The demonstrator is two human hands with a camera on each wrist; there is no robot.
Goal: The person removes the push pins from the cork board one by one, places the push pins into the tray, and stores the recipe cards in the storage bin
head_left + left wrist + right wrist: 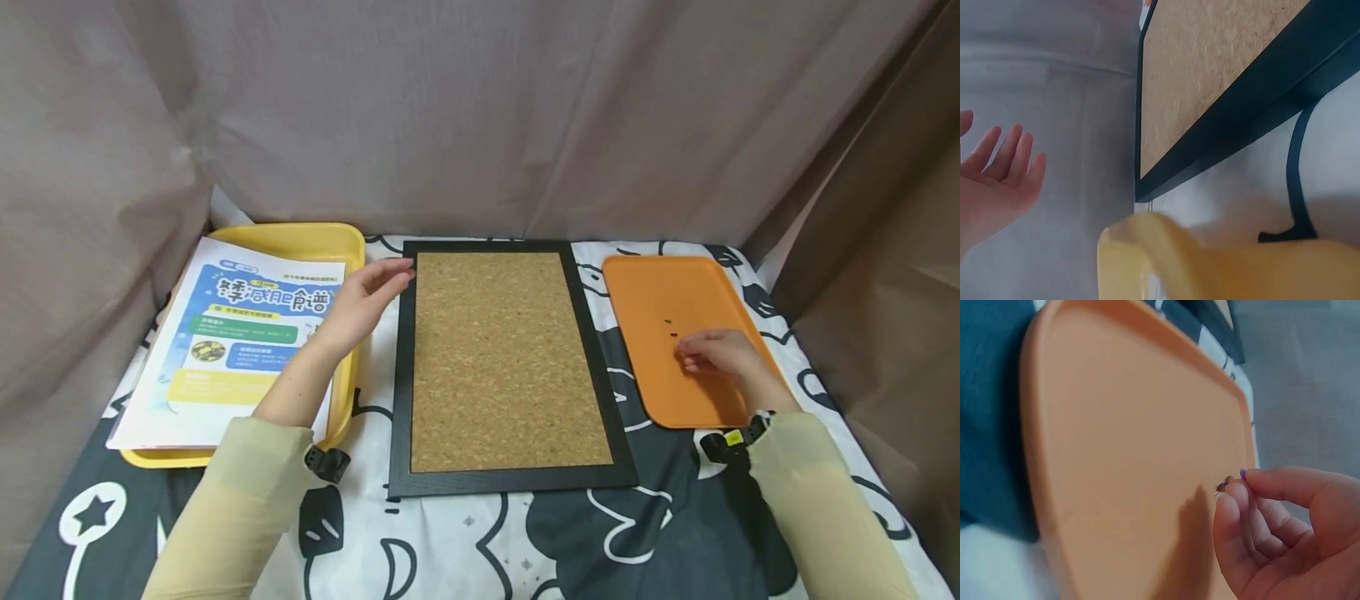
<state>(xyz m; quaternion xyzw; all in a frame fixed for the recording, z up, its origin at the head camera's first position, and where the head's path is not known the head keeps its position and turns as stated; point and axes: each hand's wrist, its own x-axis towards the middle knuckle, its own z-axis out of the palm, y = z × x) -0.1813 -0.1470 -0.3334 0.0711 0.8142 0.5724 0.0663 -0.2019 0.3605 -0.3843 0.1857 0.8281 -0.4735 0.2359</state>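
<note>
The left hand (362, 302) is raised by the upper left of a black-framed cork board (510, 358), fingers extended and holding nothing. In the left wrist view, that hand (1004, 181) appears with its fingers spread a little. Over an orange tray (648, 287) the right hand (718, 354) has its fingers curled. The right wrist view shows a tiny purple piece (1243, 474) at the thumb tip, seemingly pinched against a finger. Small brownish pieces (1229, 480) show by the fingertips. Two tiny dark pieces (673, 335) lie on the tray; their kind is too small to tell.
To the left, a yellow tray (348, 242) holds a stack of printed sheets (157, 400), which overhangs its rim. A black, white and grey patterned cloth (465, 542) covers the table. Grey-brown curtains (480, 117) close off the back and sides.
</note>
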